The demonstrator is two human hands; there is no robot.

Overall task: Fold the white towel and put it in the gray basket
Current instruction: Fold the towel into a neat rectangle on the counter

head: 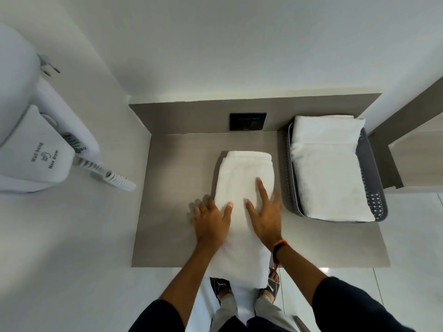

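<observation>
Two towels counted: my left hand (211, 222) and right hand (265, 218), fingers spread flat, press white towel (244, 178) on counter (177, 188); second towel (328, 168) fills one gray basket (370, 168).

Head camera, steeply downward, seemingly close above counter (182, 188)

**Both hands flat, palms down**

The left hand (212, 219) lies palm down with the fingers (200, 207) spread and pointing forward; its thumb is turned inward, to the right. The right hand (265, 218) is also palm down and open, the index finger stretched far forward and the thumb turned to the left. Both forearms are bare and reach forward from dark sleeves. The right wrist carries a dark band with an orange thread.
</observation>
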